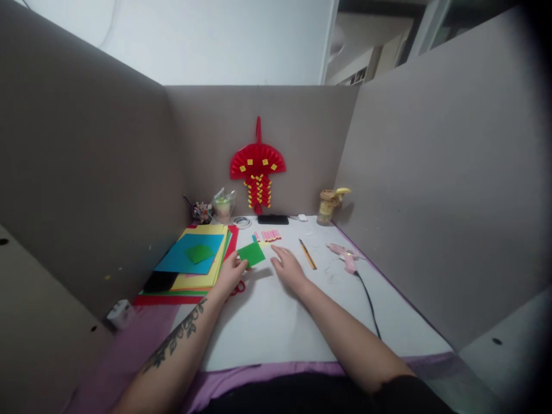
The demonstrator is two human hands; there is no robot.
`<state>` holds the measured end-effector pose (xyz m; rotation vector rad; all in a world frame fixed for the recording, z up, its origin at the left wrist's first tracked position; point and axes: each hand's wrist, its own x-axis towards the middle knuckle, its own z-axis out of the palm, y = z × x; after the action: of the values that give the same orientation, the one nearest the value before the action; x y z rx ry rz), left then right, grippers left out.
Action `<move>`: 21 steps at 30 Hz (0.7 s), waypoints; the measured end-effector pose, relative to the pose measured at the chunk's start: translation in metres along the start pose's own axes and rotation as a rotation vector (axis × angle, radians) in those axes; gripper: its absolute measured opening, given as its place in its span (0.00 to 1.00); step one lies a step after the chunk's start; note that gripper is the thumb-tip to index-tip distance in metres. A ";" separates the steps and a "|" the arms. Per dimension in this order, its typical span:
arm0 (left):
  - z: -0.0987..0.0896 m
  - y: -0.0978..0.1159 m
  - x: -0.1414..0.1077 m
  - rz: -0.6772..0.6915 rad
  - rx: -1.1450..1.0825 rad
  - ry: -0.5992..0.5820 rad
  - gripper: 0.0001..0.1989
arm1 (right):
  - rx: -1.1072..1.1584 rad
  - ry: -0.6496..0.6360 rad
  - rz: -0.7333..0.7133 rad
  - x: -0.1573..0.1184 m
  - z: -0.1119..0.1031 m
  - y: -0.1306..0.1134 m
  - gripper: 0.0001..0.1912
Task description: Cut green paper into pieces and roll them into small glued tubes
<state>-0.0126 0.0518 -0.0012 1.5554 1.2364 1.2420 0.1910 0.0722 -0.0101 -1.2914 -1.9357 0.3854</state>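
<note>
We see the left hand (230, 275) pinching a green square (252, 253) by its lower-left corner, thumb on top; the square sits just off the white sheet (276, 322), tilted, at about 12 o'clock from that hand; red scissors (238, 288) peek out under the left hand, touching it as far as we can tell; right hand (288, 265) lies flat and loose on the sheet, fingers spread, gripping nothing, just at 3 o'clock of the square; pencil (307, 254) lies at 2 o'clock of the right hand, near but apart; pink glue gun (344, 255) further out at 3 o'clock, its black cord (369, 303) running back toward us; paper stack (198, 261) at 9 o'clock of the left hand, blue sheet on top with a smaller green piece on it; pink strips (269, 235) at 12 o'clock of the square; phone (273, 219) behind them by the back wall; red fan ornament (257, 167) hangs on that wall; cup (223, 205) and jar (327, 207) at the far corners.
</note>
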 end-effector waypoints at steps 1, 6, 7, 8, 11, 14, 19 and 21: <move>0.003 0.000 -0.002 0.015 0.003 -0.043 0.12 | 0.162 0.018 0.028 -0.003 0.006 -0.008 0.23; 0.008 -0.002 -0.008 0.086 0.124 -0.199 0.15 | 0.541 0.046 0.099 -0.009 0.020 -0.021 0.08; 0.007 -0.003 -0.008 0.098 0.189 -0.205 0.16 | 0.553 0.057 0.114 -0.008 0.018 -0.017 0.06; 0.007 -0.002 -0.009 0.111 0.274 -0.200 0.17 | 0.565 0.080 0.135 -0.006 0.016 -0.010 0.06; 0.011 -0.001 -0.014 0.212 0.611 -0.246 0.17 | 0.616 0.260 0.235 0.002 0.011 0.016 0.09; 0.028 0.000 -0.021 0.354 0.896 -0.466 0.19 | 0.698 0.427 0.346 0.010 0.008 0.039 0.10; 0.056 0.000 -0.023 0.327 1.070 -0.494 0.23 | 0.811 0.432 0.398 0.014 0.010 0.052 0.12; 0.058 0.000 -0.021 0.291 1.096 -0.440 0.23 | 0.805 0.419 0.389 0.013 0.010 0.050 0.12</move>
<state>0.0433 0.0315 -0.0190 2.6678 1.4921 0.2373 0.2133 0.1072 -0.0417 -1.0654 -0.9936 0.8961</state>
